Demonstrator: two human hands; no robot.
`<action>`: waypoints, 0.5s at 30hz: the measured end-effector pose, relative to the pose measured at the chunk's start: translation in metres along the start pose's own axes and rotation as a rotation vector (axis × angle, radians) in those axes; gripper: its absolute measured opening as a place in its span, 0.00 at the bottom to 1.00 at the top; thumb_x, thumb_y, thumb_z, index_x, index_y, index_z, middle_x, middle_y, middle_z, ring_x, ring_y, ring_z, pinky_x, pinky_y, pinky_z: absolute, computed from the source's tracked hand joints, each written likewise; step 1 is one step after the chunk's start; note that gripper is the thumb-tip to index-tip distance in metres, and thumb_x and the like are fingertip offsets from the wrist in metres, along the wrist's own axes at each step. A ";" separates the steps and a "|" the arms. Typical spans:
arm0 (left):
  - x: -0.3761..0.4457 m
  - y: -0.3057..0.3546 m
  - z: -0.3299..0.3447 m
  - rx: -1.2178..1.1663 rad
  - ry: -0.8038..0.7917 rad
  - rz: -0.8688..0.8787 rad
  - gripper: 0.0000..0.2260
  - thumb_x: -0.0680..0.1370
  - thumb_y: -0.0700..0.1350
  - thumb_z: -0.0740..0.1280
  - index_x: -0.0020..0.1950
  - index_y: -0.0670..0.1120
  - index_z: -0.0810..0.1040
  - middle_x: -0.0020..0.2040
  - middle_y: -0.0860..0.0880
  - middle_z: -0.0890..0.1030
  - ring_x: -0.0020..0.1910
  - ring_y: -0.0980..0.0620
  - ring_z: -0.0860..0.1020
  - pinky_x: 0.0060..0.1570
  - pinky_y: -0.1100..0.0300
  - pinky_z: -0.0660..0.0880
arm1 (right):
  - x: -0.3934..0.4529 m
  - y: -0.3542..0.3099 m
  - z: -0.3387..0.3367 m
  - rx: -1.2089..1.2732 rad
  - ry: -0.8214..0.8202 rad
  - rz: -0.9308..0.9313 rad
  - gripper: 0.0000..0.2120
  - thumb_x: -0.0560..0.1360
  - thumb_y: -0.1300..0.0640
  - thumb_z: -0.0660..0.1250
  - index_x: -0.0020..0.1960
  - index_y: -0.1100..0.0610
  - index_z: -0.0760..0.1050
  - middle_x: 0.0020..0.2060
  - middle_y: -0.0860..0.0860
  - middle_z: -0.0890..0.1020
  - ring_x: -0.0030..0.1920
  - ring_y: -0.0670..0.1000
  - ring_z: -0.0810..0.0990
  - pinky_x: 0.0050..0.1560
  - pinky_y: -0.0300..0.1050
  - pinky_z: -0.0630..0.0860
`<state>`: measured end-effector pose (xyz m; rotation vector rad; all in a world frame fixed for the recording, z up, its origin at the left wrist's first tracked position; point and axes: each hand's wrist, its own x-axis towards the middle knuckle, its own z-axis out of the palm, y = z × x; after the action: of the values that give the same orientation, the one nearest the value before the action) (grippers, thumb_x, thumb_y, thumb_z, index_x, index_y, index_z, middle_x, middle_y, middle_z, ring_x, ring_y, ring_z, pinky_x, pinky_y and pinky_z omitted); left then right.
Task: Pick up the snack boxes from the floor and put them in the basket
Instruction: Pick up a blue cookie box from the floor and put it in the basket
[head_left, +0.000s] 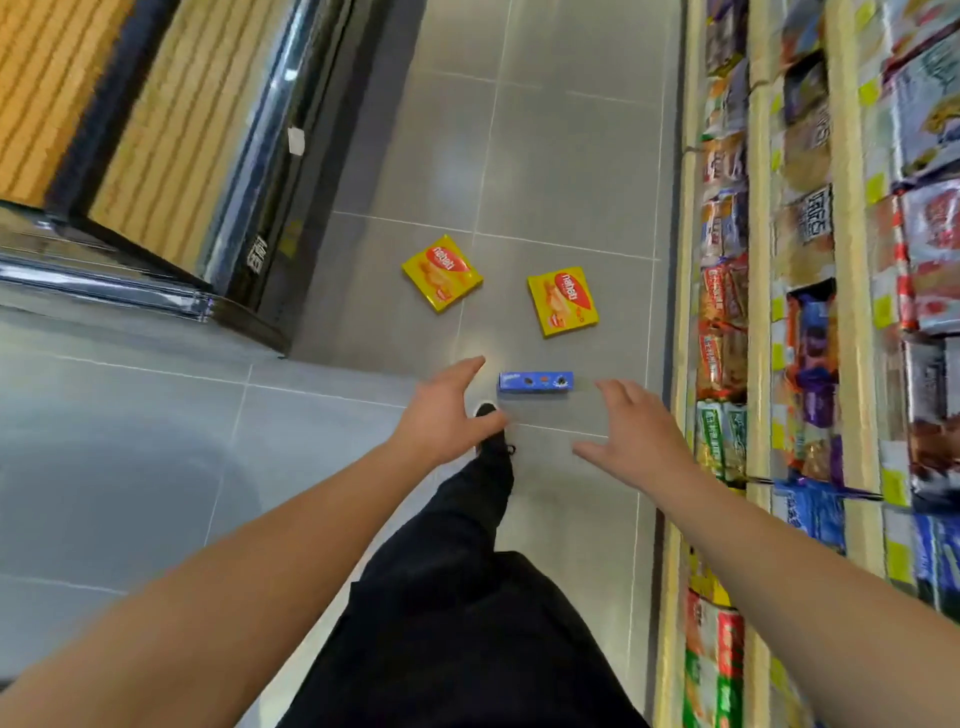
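Left hand: your left hand (447, 410) was spread wide and empty, held above the floor (561, 156).
Right hand: your right hand (641, 434) was also splayed with nothing in it, palm turned inward.
Blue box: the blue snack box (536, 383) lay flat on the floor between your two hands, at 1 o'clock from the left hand and 10 o'clock from the right; neither hand touched it.
Yellow boxes: one yellow box (441, 273) lay at 12 o'clock from your left hand, well apart; the second yellow box (562, 304) lay at 12 o'clock from the blue box.
Shelves: the snack shelves (810, 312) ran along your 3 o'clock side.
Foot: your black shoe (491, 431) showed just beside the left hand, at its 4 o'clock.
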<state>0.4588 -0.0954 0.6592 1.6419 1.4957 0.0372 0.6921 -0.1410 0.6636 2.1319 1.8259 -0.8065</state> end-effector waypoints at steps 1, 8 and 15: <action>0.016 0.004 0.005 -0.015 -0.011 -0.020 0.35 0.73 0.56 0.70 0.76 0.50 0.60 0.76 0.51 0.64 0.73 0.51 0.63 0.71 0.56 0.61 | 0.016 0.008 -0.003 0.005 -0.021 -0.002 0.42 0.69 0.40 0.71 0.75 0.56 0.60 0.72 0.54 0.66 0.71 0.57 0.65 0.70 0.49 0.63; 0.116 0.024 0.053 -0.020 -0.102 -0.118 0.36 0.72 0.55 0.71 0.76 0.50 0.60 0.75 0.50 0.65 0.73 0.50 0.64 0.70 0.59 0.60 | 0.116 0.044 -0.007 0.050 -0.140 -0.008 0.43 0.69 0.40 0.71 0.76 0.57 0.58 0.72 0.55 0.66 0.71 0.58 0.64 0.70 0.50 0.63; 0.217 0.013 0.129 -0.036 -0.090 -0.297 0.34 0.72 0.53 0.72 0.75 0.49 0.63 0.73 0.49 0.68 0.71 0.49 0.67 0.67 0.56 0.63 | 0.213 0.110 0.051 0.124 -0.256 0.019 0.40 0.69 0.40 0.72 0.73 0.55 0.61 0.68 0.55 0.69 0.68 0.59 0.67 0.66 0.52 0.68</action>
<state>0.6002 0.0084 0.4772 1.3611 1.6432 -0.1703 0.8013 -0.0101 0.4872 2.0033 1.6615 -1.1566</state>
